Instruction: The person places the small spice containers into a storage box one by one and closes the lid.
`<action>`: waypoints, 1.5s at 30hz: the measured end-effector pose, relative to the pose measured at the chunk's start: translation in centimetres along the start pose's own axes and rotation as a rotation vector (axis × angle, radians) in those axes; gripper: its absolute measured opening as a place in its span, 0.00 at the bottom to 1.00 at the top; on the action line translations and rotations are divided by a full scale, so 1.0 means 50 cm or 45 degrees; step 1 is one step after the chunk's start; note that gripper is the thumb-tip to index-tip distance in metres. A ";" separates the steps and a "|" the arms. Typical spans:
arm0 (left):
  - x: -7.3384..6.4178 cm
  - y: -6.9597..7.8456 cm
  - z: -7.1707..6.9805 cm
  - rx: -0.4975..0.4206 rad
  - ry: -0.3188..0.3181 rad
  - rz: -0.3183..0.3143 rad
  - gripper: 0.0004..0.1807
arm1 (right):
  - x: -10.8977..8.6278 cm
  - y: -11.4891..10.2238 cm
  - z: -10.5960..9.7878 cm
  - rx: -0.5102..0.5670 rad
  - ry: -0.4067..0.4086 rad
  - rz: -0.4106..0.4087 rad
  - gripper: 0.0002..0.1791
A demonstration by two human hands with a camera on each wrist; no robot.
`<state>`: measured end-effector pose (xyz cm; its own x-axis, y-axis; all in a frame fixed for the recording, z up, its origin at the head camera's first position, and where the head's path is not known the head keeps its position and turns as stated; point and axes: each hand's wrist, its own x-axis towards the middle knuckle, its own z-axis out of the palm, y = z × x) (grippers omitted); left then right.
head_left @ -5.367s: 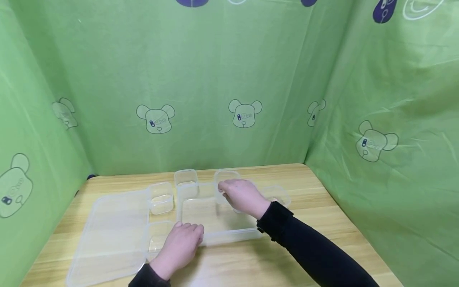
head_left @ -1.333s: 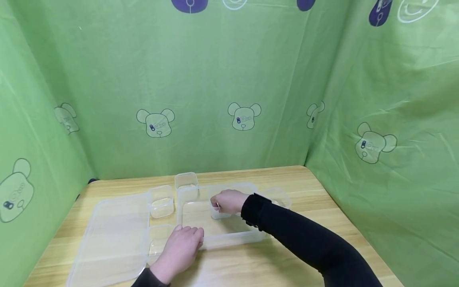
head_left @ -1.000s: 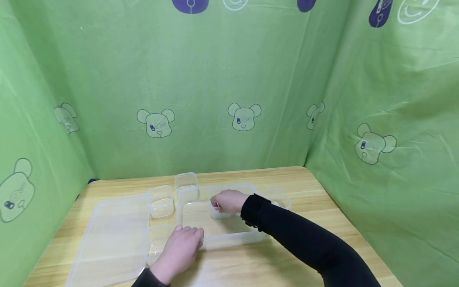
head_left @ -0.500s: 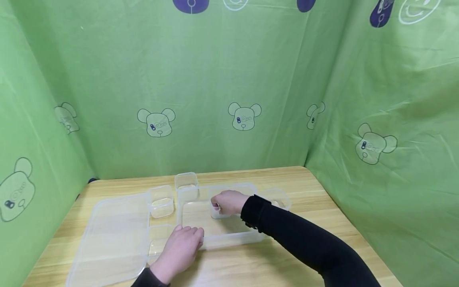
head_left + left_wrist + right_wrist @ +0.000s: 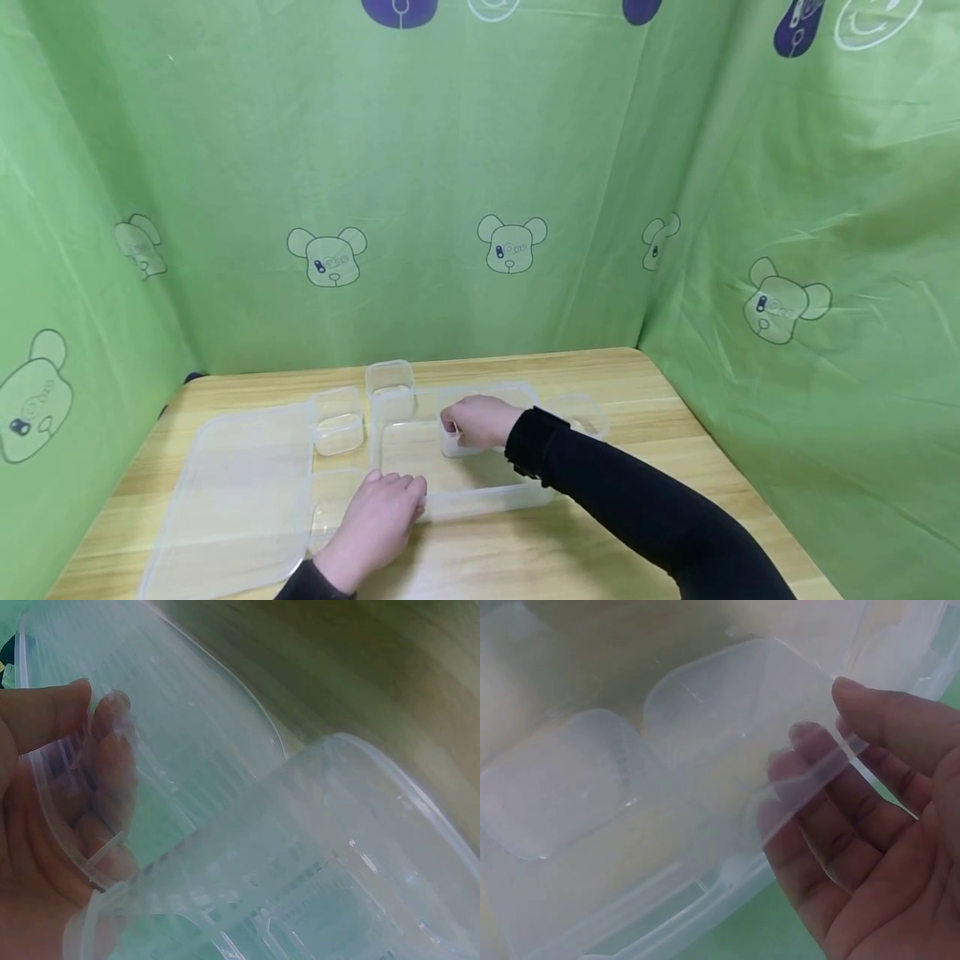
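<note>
A large clear plastic box [image 5: 487,502] stands on the wooden table in the head view. My left hand [image 5: 381,515] grips its front left corner; in the left wrist view the thumb and curled fingers [image 5: 114,769] take the clear wall between them. Inside the box, toward the back right, sits a small clear container [image 5: 456,448]. My right hand [image 5: 480,420] pinches that container's wall from above, its thumb on one side and fingers [image 5: 832,787] on the other in the right wrist view. The right hand hides much of the container.
Left of the box lies a large flat translucent lid [image 5: 232,492]. Small clear containers stand around the box: one at the back [image 5: 390,383], one at the left [image 5: 337,422], one beside the left hand [image 5: 330,504]. More clear plastic [image 5: 581,411] stands at the right. Green cloth walls surround the table.
Since the oldest frame my right hand has brought the small container down into the large box. Over the last second it has hardly moved. The left hand keeps its place.
</note>
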<state>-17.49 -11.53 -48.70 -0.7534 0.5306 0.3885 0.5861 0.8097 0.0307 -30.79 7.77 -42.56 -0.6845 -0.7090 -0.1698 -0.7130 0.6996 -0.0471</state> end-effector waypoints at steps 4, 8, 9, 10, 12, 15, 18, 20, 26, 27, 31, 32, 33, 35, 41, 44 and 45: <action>0.000 0.000 0.001 0.001 0.004 -0.001 0.15 | -0.008 0.000 -0.011 -0.001 0.025 -0.010 0.10; 0.000 0.000 0.001 0.000 0.015 0.002 0.15 | -0.020 0.001 -0.025 0.017 0.049 -0.023 0.10; 0.000 0.000 0.001 0.000 0.017 0.002 0.14 | -0.022 0.001 -0.028 0.025 0.052 -0.027 0.10; 0.000 0.000 0.001 0.000 0.017 0.002 0.14 | -0.025 0.002 -0.032 0.030 0.063 -0.041 0.10; 0.000 0.000 0.001 0.002 0.015 0.002 0.14 | -0.031 0.004 -0.040 0.042 0.083 -0.067 0.10; 0.000 -0.001 0.001 0.001 0.001 -0.003 0.14 | -0.043 0.005 -0.052 0.062 0.110 -0.095 0.09; -0.001 -0.001 0.001 0.000 -0.009 -0.007 0.14 | -0.056 0.006 -0.063 0.071 0.128 -0.099 0.09; -0.001 -0.001 0.001 0.000 -0.011 -0.007 0.13 | -0.065 0.007 -0.070 0.076 0.131 -0.092 0.09; -0.001 -0.002 0.003 -0.002 -0.006 -0.004 0.13 | -0.089 0.016 -0.079 0.076 0.145 -0.086 0.09; -0.001 -0.002 0.003 -0.002 -0.005 -0.004 0.13 | -0.092 0.019 -0.079 0.076 0.153 -0.091 0.09; -0.001 -0.002 0.003 0.000 0.007 0.002 0.13 | -0.107 0.033 -0.077 0.084 0.210 -0.116 0.09; -0.002 -0.002 0.003 0.000 0.008 0.003 0.13 | -0.111 0.037 -0.078 0.087 0.217 -0.113 0.09; -0.002 -0.003 0.004 -0.003 0.009 0.005 0.13 | -0.115 0.040 -0.078 0.087 0.227 -0.111 0.09; -0.003 -0.003 0.004 -0.006 0.009 0.005 0.13 | -0.123 0.047 -0.080 0.095 0.227 -0.095 0.09; -0.003 -0.003 0.002 -0.011 0.024 0.005 0.14 | -0.143 0.081 -0.078 0.040 0.229 -0.058 0.09; -0.002 -0.003 -0.002 -0.019 0.020 0.001 0.15 | -0.153 0.094 -0.076 0.029 0.235 -0.050 0.09; -0.001 -0.003 -0.003 -0.023 0.010 -0.003 0.15 | -0.157 0.097 -0.076 0.030 0.237 -0.046 0.10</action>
<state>-17.48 -11.74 -48.59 -0.7524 0.5267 0.3955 0.5898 0.8061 0.0485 -29.47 16.38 -37.72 -0.6766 -0.7362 0.0169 -0.7351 0.6739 -0.0736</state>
